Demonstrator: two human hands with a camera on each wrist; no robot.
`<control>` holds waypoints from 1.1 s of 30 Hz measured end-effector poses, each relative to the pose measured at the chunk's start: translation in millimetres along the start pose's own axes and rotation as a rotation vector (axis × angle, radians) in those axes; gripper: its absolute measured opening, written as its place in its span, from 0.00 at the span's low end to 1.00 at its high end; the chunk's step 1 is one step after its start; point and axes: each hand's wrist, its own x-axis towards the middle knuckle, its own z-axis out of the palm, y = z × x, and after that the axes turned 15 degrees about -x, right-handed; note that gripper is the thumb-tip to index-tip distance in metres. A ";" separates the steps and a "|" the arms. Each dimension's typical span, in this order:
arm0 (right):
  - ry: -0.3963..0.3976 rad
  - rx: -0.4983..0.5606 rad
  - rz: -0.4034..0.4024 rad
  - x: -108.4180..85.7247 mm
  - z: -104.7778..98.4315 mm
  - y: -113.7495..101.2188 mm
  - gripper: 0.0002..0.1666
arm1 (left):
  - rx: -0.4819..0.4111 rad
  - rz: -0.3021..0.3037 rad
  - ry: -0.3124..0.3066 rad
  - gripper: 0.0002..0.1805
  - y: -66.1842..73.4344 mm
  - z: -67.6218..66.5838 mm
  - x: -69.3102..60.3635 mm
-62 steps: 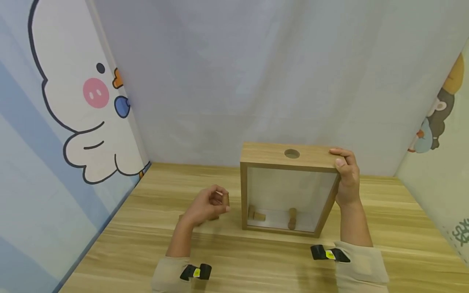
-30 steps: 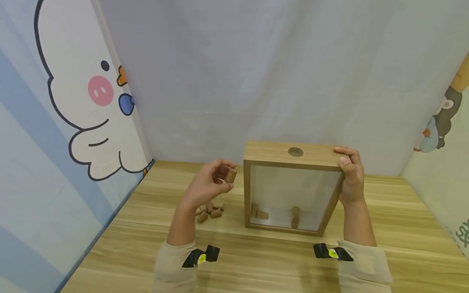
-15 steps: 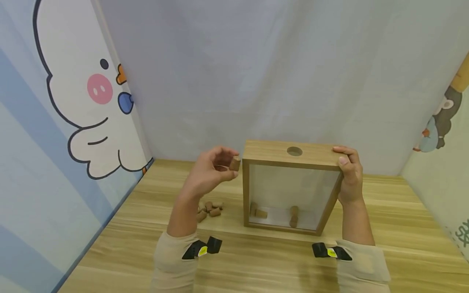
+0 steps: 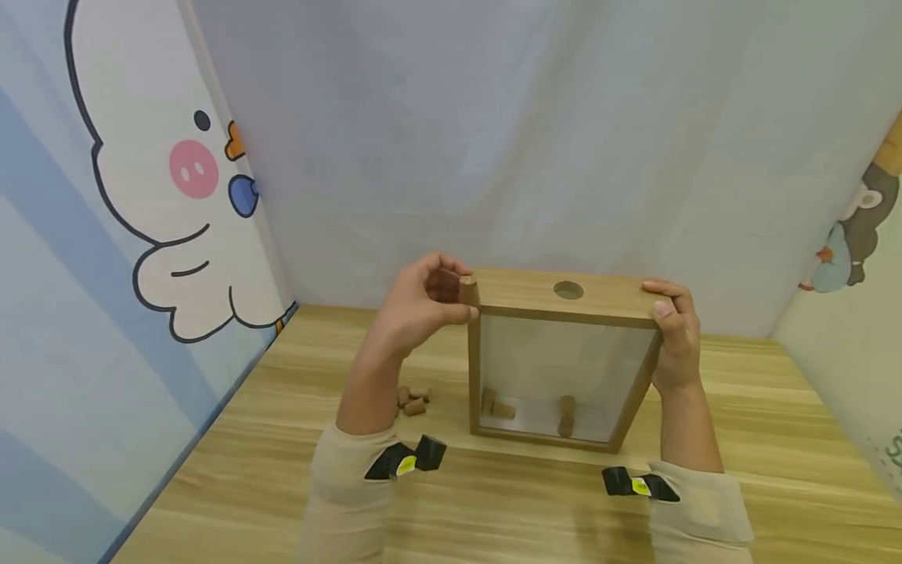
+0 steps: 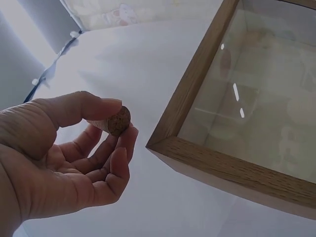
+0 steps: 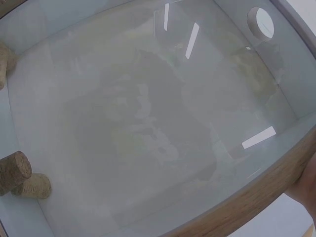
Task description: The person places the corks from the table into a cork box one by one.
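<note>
Between thumb and fingers, my left hand [image 4: 416,305] pinches a wine cork [image 4: 468,291] at the top left corner of a wooden shadow box [image 4: 514,291]. In the left wrist view the cork [image 5: 119,121] points its end toward the box frame [image 5: 197,81], a small gap apart. The box stands upright with a clear front and a round hole [image 4: 568,290] in its top. My right hand [image 4: 676,337] grips the box's top right corner. Inside lie a few corks, one cork [image 4: 503,410] at left and a cork [image 4: 566,423] nearer the middle.
Several loose corks [image 4: 415,406] lie on the wood-grain table [image 4: 535,501] left of the box, partly hidden by the left forearm. A pale curtain [image 4: 451,157] hangs behind the table. Printed panels stand at both sides.
My left hand has risen from near the table with the cork and moved right to the box's top left corner. The right hand keeps its grip, and the box stays in place.
</note>
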 end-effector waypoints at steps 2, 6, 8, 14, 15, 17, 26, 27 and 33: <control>-0.002 0.008 -0.003 0.3 -0.6 0.0 0.15 | 0.002 -0.003 0.009 0.20 4.1 2.2 3.6; -0.008 0.019 -0.009 0.5 -0.7 0.1 0.16 | -0.010 -0.007 0.018 0.20 10.7 7.7 10.8; -0.007 0.016 -0.009 0.2 -0.6 0.0 0.16 | -0.014 -0.008 0.019 0.20 13.5 11.4 14.9; 0.005 0.009 -0.002 0.0 -0.8 -0.4 0.16 | -0.014 -0.036 -0.008 0.20 21.5 30.0 33.0; 0.007 0.009 -0.002 0.1 -0.8 -0.4 0.16 | -0.020 -0.045 -0.018 0.20 22.6 33.7 36.6; 0.004 0.012 -0.004 0.2 -0.9 -0.1 0.16 | -0.033 -0.065 -0.042 0.20 24.6 40.5 43.4; -0.003 0.023 -0.027 0.9 -1.6 0.6 0.16 | -0.030 -0.089 -0.086 0.21 23.9 64.1 62.7; 0.001 0.024 -0.027 1.0 -1.5 0.6 0.16 | -0.029 -0.088 -0.083 0.21 23.1 66.6 63.5; 0.007 0.019 -0.013 0.1 -0.9 0.0 0.16 | -0.018 -0.099 -0.050 0.19 17.1 79.0 68.0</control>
